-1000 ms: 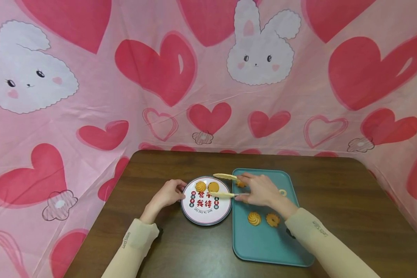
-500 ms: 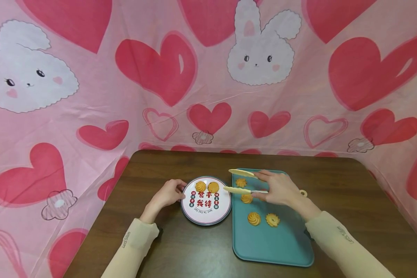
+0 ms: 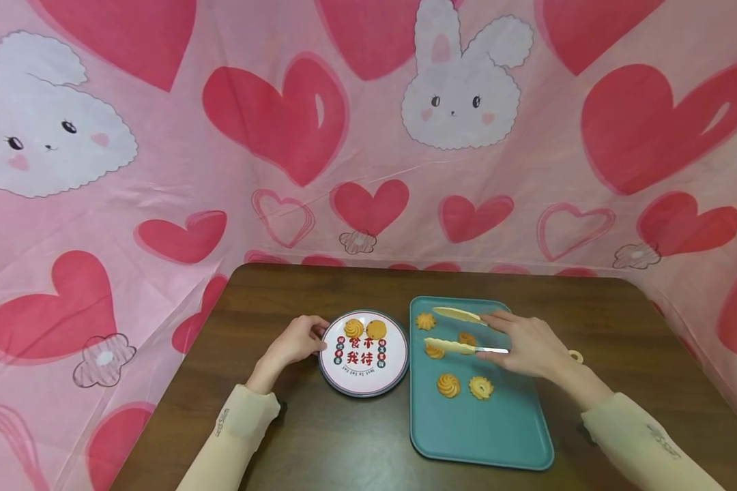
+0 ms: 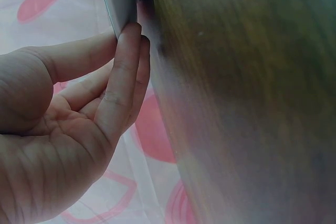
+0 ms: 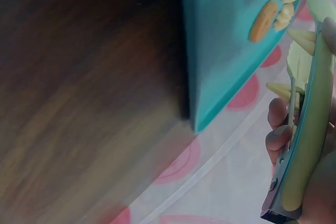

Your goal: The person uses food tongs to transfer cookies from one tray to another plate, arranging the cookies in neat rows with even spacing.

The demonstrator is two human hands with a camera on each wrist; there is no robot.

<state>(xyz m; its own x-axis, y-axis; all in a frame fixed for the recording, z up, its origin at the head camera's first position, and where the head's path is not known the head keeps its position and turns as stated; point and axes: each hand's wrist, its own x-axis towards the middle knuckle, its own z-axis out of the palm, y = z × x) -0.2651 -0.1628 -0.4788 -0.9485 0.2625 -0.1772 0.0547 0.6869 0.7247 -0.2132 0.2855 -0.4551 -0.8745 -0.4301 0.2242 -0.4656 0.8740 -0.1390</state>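
My left hand (image 3: 299,339) pinches the left rim of a round white plate (image 3: 364,382) with red lettering. In the left wrist view, thumb and fingers meet on the rim. On the plate lie a swirled cookie (image 3: 353,328) and a round flat cookie (image 3: 377,330), side by side. My right hand (image 3: 531,343) grips pale yellow tongs (image 3: 457,346) over a teal tray (image 3: 479,436). The tongs' tips stand apart with nothing held between them. Below them on the tray sit several cookies, including a star-shaped cookie (image 3: 426,322), a swirled one and a flower-shaped cookie (image 3: 481,388).
Plate and tray stand close together on a dark brown wooden table (image 3: 319,443). A pink curtain (image 3: 368,164) with hearts and rabbits hangs behind the table and along its sides. The tongs' ring end (image 3: 576,356) sticks out behind my right hand.
My right hand has moved the tongs rightward, from near the plate to over the tray, uncovering cookies there. The left hand and the cookies on the plate stay put.
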